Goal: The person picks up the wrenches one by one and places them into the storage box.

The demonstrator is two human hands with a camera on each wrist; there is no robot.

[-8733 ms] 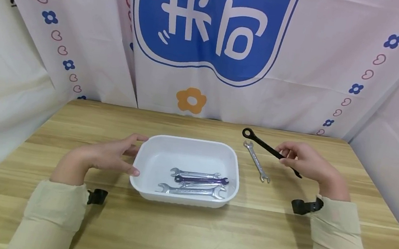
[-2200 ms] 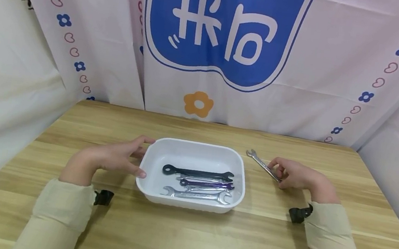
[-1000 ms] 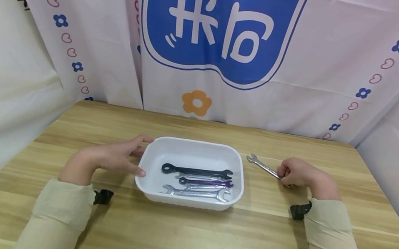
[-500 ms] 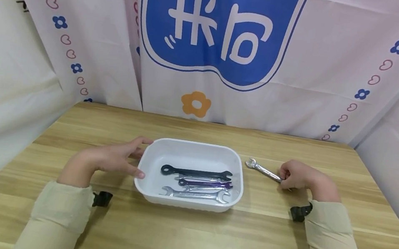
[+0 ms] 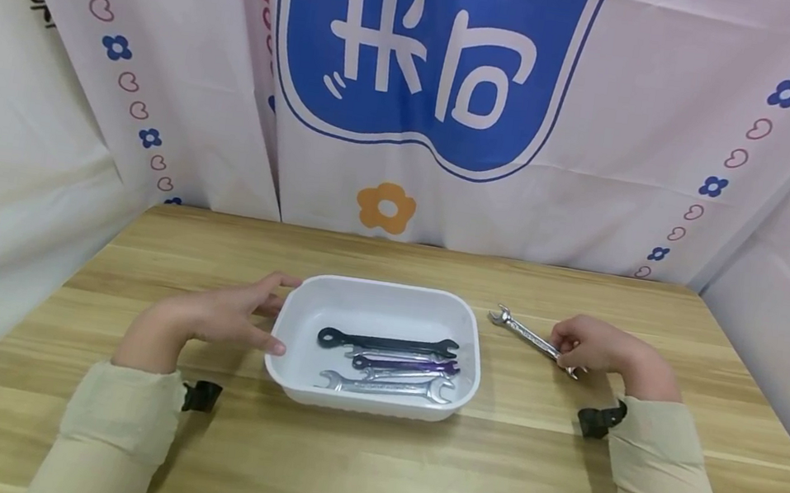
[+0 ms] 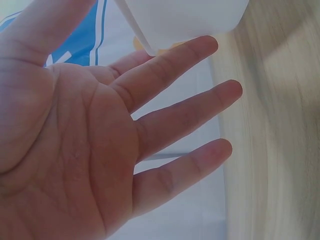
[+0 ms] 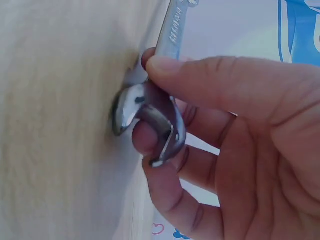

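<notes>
A silver double open-end wrench (image 5: 533, 339) is pinched by my right hand (image 5: 595, 344) near its right end, just above the table to the right of the box. Up close in the right wrist view, the thumb lies along the shank beside the open jaw, with fingertips behind it. My left hand (image 5: 229, 314) touches the left side of the white plastic box (image 5: 363, 403), thumb at the rim; its fingers (image 6: 187, 115) are spread and nearly straight. Inside the box lie a black combination wrench (image 5: 389, 345), a purple wrench (image 5: 409, 366) and several silver wrenches (image 5: 387, 387).
The wood-grain table (image 5: 365, 476) runs back to a white curtain (image 5: 626, 144) with a blue printed sign. White cloth also hangs at both sides. A black wrist camera (image 5: 201, 396) is strapped to the left arm and another (image 5: 597, 421) to the right.
Earlier my right hand held the black wrench, which now lies in the box. It then gripped the silver wrench, whose far end has just tipped upward. My left hand stays at the box.
</notes>
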